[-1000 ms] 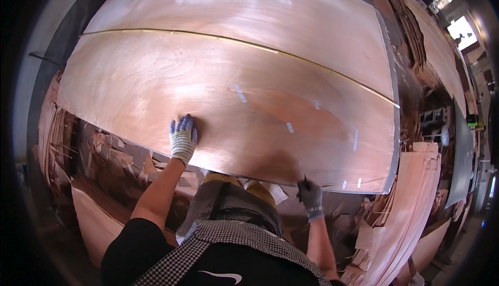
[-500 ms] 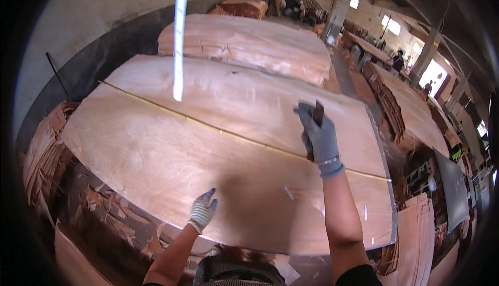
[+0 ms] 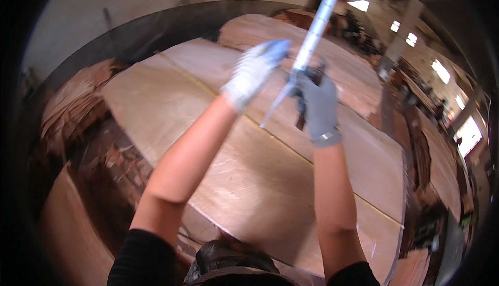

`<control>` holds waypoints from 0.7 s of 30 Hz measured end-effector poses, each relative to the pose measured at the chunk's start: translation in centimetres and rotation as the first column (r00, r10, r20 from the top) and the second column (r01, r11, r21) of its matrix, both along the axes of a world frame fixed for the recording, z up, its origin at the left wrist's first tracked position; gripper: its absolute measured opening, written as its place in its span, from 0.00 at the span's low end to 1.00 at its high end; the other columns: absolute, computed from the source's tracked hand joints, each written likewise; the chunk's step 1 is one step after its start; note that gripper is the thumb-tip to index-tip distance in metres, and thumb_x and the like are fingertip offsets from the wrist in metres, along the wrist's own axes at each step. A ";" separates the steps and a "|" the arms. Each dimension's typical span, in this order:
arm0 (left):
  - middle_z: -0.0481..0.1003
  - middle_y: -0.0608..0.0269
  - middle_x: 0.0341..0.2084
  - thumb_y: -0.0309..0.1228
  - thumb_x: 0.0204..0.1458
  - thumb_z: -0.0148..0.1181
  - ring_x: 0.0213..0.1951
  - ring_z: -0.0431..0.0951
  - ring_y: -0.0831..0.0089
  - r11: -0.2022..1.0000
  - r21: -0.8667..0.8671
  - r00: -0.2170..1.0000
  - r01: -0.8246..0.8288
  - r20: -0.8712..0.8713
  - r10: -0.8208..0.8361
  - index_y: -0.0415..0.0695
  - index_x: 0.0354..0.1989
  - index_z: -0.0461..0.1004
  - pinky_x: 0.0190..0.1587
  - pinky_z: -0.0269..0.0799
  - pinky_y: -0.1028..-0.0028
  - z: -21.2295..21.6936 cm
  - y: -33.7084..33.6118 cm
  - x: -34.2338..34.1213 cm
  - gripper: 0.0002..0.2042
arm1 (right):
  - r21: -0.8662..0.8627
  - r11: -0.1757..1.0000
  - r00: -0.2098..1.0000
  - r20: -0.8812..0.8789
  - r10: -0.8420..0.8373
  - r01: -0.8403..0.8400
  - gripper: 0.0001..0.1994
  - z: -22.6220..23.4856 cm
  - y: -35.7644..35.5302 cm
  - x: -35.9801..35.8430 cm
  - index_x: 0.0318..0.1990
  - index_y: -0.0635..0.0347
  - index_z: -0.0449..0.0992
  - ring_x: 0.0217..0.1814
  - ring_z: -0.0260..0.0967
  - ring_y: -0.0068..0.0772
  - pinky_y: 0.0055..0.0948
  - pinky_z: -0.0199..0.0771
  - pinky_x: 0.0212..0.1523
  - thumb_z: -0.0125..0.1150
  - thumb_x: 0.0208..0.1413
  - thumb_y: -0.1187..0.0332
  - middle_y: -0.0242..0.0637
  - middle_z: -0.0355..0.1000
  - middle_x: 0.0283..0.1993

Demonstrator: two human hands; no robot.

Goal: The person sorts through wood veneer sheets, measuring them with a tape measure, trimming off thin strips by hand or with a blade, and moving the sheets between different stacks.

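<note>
My right hand (image 3: 319, 104), in a grey glove, is raised over the wood veneer sheet (image 3: 234, 166), closed around a narrow dark tool (image 3: 301, 121) whose kind I cannot make out. A white, dark-marked paper tape (image 3: 319, 23) hangs from above and meets its fingertips; the loose tail dangles below them. My left hand (image 3: 254, 73), wearing a white striped glove with blue fingertips, is lifted beside the tape. Its fingers are stretched out and blurred, holding nothing visible. A thin yellow strip (image 3: 291, 149) lies across the sheet beneath both hands.
Another veneer stack (image 3: 353, 68) stands behind the sheet, with more stacks (image 3: 439, 161) along the right. Bundled veneer (image 3: 78, 104) and scraps (image 3: 122, 161) lie at the left. A dark-based wall (image 3: 150, 31) curves along the back left.
My left hand has risen from the sheet's near edge to beside the tape. My right hand has moved up to the tape and now meets it. The view has shifted.
</note>
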State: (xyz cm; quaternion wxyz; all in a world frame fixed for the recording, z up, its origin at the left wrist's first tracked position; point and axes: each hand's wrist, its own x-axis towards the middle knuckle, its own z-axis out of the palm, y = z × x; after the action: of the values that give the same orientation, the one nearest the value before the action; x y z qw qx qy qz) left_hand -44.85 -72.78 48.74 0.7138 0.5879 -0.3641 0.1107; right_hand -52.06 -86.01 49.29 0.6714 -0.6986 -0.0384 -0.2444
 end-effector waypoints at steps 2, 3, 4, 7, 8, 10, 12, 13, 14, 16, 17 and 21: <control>0.76 0.57 0.35 0.35 0.51 0.57 0.38 0.75 0.74 0.994 0.057 0.994 0.092 -0.063 -0.088 0.34 0.42 0.73 0.44 0.70 0.73 1.6 -1.1 0.2 0.16 | -0.102 0.994 0.999 -0.015 -0.029 0.027 0.06 -2.4 -0.5 0.1 0.31 0.61 0.74 0.16 0.59 0.12 0.14 0.53 0.12 0.56 0.52 0.68 0.28 0.69 0.21; 0.77 0.58 0.31 0.35 0.49 0.58 0.33 0.76 0.74 0.979 0.193 0.998 -0.063 0.024 0.059 0.34 0.38 0.75 0.40 0.71 0.73 1.6 -1.0 0.9 0.15 | -0.080 0.997 0.999 -0.041 -0.002 -0.001 0.06 -3.3 0.2 0.0 0.32 0.62 0.74 0.16 0.59 0.13 0.14 0.53 0.13 0.56 0.52 0.69 0.30 0.70 0.22; 0.77 0.57 0.27 0.36 0.47 0.59 0.31 0.76 0.74 0.972 0.220 0.996 -0.082 0.043 0.074 0.35 0.35 0.76 0.37 0.72 0.74 1.7 -1.5 0.8 0.15 | -0.076 0.997 0.998 -0.059 -0.010 0.005 0.06 -3.6 0.1 -0.3 0.32 0.63 0.73 0.15 0.58 0.13 0.14 0.53 0.14 0.56 0.51 0.70 0.31 0.71 0.23; 0.75 0.52 0.22 0.35 0.43 0.59 0.26 0.76 0.62 0.933 0.185 0.932 -0.308 0.256 0.257 0.39 0.26 0.76 0.33 0.71 0.69 0.9 -1.9 0.6 0.11 | -0.132 0.986 0.991 -0.070 -0.114 0.104 0.06 -5.5 0.2 -1.2 0.34 0.64 0.73 0.14 0.56 0.13 0.14 0.51 0.12 0.55 0.52 0.71 0.32 0.71 0.23; 0.73 0.51 0.20 0.35 0.44 0.57 0.25 0.75 0.61 0.878 0.166 0.849 -0.449 0.387 0.361 0.39 0.25 0.75 0.32 0.71 0.69 1.3 -0.6 0.3 0.10 | -0.166 0.977 0.980 -0.125 -0.157 0.135 0.06 -5.3 0.8 -1.5 0.35 0.64 0.73 0.14 0.56 0.12 0.14 0.50 0.12 0.55 0.53 0.71 0.33 0.72 0.23; 0.73 0.50 0.20 0.35 0.45 0.56 0.25 0.75 0.59 0.934 0.091 0.916 -0.346 0.249 0.315 0.40 0.26 0.74 0.33 0.71 0.68 1.6 0.1 -0.6 0.10 | -0.146 0.978 0.983 -0.092 -0.162 0.147 0.06 -6.2 0.8 -1.5 0.36 0.64 0.73 0.14 0.56 0.12 0.13 0.49 0.11 0.55 0.53 0.71 0.34 0.72 0.24; 0.75 0.53 0.24 0.34 0.48 0.56 0.26 0.76 0.62 0.985 0.035 0.972 -0.170 0.172 0.162 0.41 0.32 0.75 0.32 0.71 0.71 -1.2 0.3 1.5 0.09 | -0.081 0.981 0.981 -0.073 -0.182 0.176 0.07 -7.4 3.6 -0.9 0.37 0.64 0.72 0.14 0.57 0.12 0.14 0.50 0.12 0.55 0.54 0.70 0.33 0.72 0.25; 0.76 0.54 0.25 0.34 0.49 0.55 0.26 0.76 0.63 0.996 0.076 0.999 0.036 0.034 -0.038 0.41 0.33 0.75 0.32 0.72 0.72 -2.2 0.8 2.1 0.09 | -0.054 0.983 0.981 -0.074 -0.178 0.175 0.07 -8.2 5.6 -0.6 0.37 0.64 0.72 0.15 0.57 0.12 0.14 0.51 0.12 0.55 0.54 0.70 0.32 0.71 0.25; 0.76 0.55 0.26 0.33 0.50 0.55 0.26 0.77 0.65 0.964 0.079 0.963 0.254 -0.112 -0.245 0.41 0.34 0.75 0.32 0.72 0.72 -2.6 1.0 2.1 0.09 | -0.041 0.982 0.979 -0.078 -0.187 0.184 0.07 -8.9 6.9 -0.8 0.37 0.64 0.72 0.15 0.57 0.12 0.14 0.51 0.12 0.55 0.54 0.70 0.32 0.71 0.25; 0.78 0.61 0.26 0.35 0.53 0.53 0.27 0.77 0.73 0.855 -0.083 0.813 0.512 -0.273 -0.514 0.40 0.35 0.76 0.32 0.73 0.75 -0.1 2.5 1.1 0.11 | 0.011 0.988 0.980 -0.124 -0.154 0.157 0.07 -10.2 8.3 -0.6 0.33 0.61 0.73 0.15 0.57 0.12 0.15 0.53 0.13 0.57 0.54 0.67 0.27 0.68 0.21; 0.78 0.62 0.26 0.36 0.53 0.52 0.27 0.77 0.74 0.883 0.047 0.879 0.466 -0.140 -0.456 0.40 0.35 0.76 0.32 0.73 0.76 1.3 4.2 0.8 0.12 | 0.022 0.978 0.962 -0.186 -0.199 0.207 0.07 -10.8 10.0 -1.3 0.32 0.60 0.74 0.15 0.56 0.12 0.15 0.53 0.13 0.57 0.53 0.66 0.26 0.67 0.19; 0.78 0.63 0.26 0.36 0.53 0.53 0.29 0.77 0.77 0.875 0.414 0.956 0.251 0.034 -0.290 0.39 0.34 0.77 0.34 0.71 0.78 1.5 9.6 1.3 0.13 | -0.128 0.954 0.921 -0.256 -0.294 0.270 0.07 -14.9 13.1 -2.3 0.31 0.61 0.74 0.16 0.59 0.17 0.20 0.58 0.16 0.56 0.54 0.67 0.30 0.69 0.23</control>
State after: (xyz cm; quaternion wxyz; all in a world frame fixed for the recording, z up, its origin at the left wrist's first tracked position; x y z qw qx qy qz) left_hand -43.52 -63.23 50.26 0.5669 0.6602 -0.4911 -0.0401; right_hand -54.32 -72.91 34.41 0.5959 -0.7533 0.1443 -0.2382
